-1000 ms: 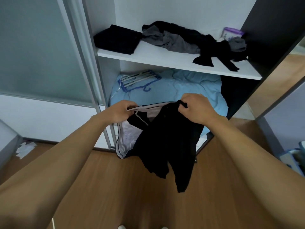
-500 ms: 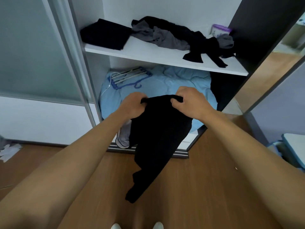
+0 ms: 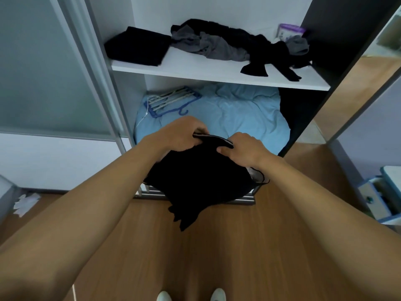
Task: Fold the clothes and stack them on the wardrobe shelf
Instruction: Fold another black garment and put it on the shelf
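A black garment point(image 3: 199, 181) with a pale lining hangs in front of me, doubled over on itself. My left hand point(image 3: 180, 133) and my right hand point(image 3: 245, 148) both pinch its top edge, close together. On the white wardrobe shelf point(image 3: 195, 70) a folded black piece point(image 3: 136, 46) lies at the left. To its right sprawls a loose heap of grey and black clothes point(image 3: 234, 46).
Below the shelf lies a light blue duvet point(image 3: 238, 114) with a blue and white hanger point(image 3: 171, 101) on it. A sliding door point(image 3: 50, 68) stands at the left. A purple-lidded jar point(image 3: 288, 31) sits at the shelf's back right. A small drawer unit point(image 3: 382, 198) stands at the right.
The garment went from hanging long to being folded shorter. My hands moved closer together on its top edge, and the pale lining now shows at the right side.
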The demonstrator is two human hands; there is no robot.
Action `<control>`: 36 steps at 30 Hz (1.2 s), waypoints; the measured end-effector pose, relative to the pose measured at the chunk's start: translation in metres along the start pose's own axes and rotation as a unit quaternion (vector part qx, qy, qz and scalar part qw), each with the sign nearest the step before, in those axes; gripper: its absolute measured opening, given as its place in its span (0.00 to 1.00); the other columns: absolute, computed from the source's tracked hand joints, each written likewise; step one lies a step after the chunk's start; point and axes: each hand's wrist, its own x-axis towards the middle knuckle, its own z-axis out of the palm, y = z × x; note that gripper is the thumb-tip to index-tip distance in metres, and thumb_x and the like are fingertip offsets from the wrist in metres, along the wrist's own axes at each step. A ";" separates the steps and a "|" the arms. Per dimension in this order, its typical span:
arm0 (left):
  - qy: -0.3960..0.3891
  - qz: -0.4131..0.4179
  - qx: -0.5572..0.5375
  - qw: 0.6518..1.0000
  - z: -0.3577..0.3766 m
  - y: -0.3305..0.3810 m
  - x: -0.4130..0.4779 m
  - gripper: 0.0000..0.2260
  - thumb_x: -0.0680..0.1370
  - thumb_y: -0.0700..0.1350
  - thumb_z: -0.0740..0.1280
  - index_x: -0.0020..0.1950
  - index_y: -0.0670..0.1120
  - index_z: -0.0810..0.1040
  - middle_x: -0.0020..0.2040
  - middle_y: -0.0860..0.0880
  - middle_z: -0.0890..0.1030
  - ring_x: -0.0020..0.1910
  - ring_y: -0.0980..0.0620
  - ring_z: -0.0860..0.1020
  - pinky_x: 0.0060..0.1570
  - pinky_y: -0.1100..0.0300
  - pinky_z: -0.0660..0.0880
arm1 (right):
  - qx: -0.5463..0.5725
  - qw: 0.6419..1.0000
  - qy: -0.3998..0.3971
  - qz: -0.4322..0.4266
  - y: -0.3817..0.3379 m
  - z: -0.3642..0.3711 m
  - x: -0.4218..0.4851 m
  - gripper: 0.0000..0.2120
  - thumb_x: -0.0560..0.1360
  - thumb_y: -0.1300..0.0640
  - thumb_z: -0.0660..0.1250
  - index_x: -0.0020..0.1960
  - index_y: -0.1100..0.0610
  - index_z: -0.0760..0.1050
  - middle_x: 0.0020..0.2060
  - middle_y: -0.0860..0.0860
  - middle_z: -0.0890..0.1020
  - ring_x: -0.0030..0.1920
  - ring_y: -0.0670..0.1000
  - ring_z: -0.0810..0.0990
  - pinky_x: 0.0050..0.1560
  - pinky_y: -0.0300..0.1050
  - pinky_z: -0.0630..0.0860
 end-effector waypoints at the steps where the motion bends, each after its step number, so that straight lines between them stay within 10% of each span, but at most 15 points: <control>1: -0.039 0.018 0.035 0.998 -0.002 -0.003 -0.002 0.09 0.76 0.39 0.69 0.55 0.47 0.83 0.50 0.50 0.82 0.49 0.54 0.78 0.49 0.61 0.70 | -0.022 1.000 -0.004 -0.017 0.000 -0.003 0.001 0.20 0.78 0.39 0.64 0.33 0.50 0.69 0.35 0.48 0.77 0.43 0.55 0.80 0.40 0.48 0.69; 15: -0.122 -0.108 0.095 0.982 0.006 -0.015 -0.018 0.09 0.78 0.45 0.65 0.38 0.49 0.73 0.39 0.46 0.79 0.41 0.44 0.80 0.45 0.50 0.75 | -0.119 0.985 0.057 -0.110 -0.026 -0.007 0.000 0.24 0.74 0.35 0.66 0.30 0.51 0.66 0.31 0.48 0.72 0.30 0.48 0.70 0.30 0.45 0.57; 22: -0.008 -0.160 -0.080 0.984 0.015 -0.014 -0.017 0.11 0.76 0.33 0.62 0.46 0.42 0.84 0.42 0.45 0.82 0.41 0.51 0.78 0.44 0.57 0.75 | 0.030 0.992 -0.118 0.013 0.011 0.007 -0.022 0.11 0.74 0.50 0.71 0.41 0.55 0.73 0.30 0.49 0.76 0.32 0.49 0.75 0.35 0.43 0.69; 26: 0.049 -0.218 -0.184 0.957 0.024 -0.003 -0.012 0.14 0.74 0.31 0.59 0.47 0.42 0.83 0.39 0.46 0.80 0.31 0.56 0.74 0.26 0.68 0.69 | 0.124 0.992 -0.017 0.032 0.020 0.024 -0.026 0.09 0.75 0.56 0.69 0.38 0.55 0.72 0.36 0.52 0.77 0.42 0.57 0.79 0.43 0.47 0.71; 30: 0.128 -0.264 -0.349 0.890 0.022 0.003 -0.011 0.19 0.73 0.27 0.56 0.43 0.46 0.83 0.34 0.47 0.80 0.21 0.60 0.74 0.20 0.70 0.66 | 0.224 0.973 0.063 -0.003 0.022 0.034 -0.034 0.16 0.75 0.56 0.70 0.60 0.48 0.70 0.54 0.47 0.79 0.50 0.52 0.80 0.56 0.51 0.76; 36: 0.186 -0.271 -0.385 0.862 0.018 0.014 -0.009 0.20 0.74 0.26 0.56 0.39 0.45 0.83 0.26 0.54 0.82 0.22 0.59 0.78 0.21 0.69 0.70 | 0.302 0.941 0.119 -0.090 0.017 0.053 -0.049 0.15 0.76 0.69 0.60 0.48 0.49 0.71 0.52 0.50 0.80 0.46 0.41 0.79 0.50 0.47 0.72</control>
